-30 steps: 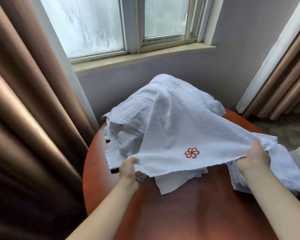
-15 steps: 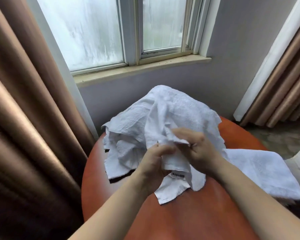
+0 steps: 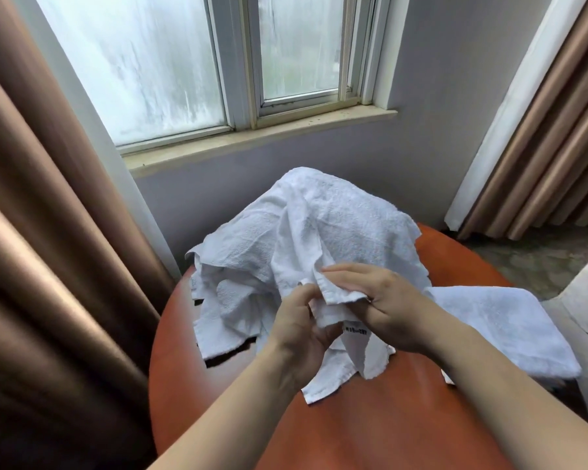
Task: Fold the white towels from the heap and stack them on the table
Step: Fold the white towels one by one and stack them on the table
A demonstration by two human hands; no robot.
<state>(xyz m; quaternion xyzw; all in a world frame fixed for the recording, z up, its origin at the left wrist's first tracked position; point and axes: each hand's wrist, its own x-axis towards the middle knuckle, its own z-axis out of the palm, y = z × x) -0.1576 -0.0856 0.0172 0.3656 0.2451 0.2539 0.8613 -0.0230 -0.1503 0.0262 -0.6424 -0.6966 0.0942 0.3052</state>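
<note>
Both hands, spread wide a second ago, have met over the middle of the table [image 3: 370, 432], doubling the towel [image 3: 364, 354] between them. The left hand [image 3: 297, 334] curls its fingers round the gathered corners, and the right hand [image 3: 391, 307] pinches the same edge under nearly straight fingers. The towel's loose end rests on the table. The heap [image 3: 319, 225] rises at 12 o'clock, a flat towel [image 3: 499, 323] lies at 3 o'clock, and a brown curtain [image 3: 48, 249] hangs at 9 o'clock.

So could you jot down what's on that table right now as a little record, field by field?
Left hand: pinches the held towel
Right hand: grips the same towel's edge
Heap: crumpled white towels behind the hands
Flat towel: lying at the table's right side
Table: round, reddish-brown
</note>
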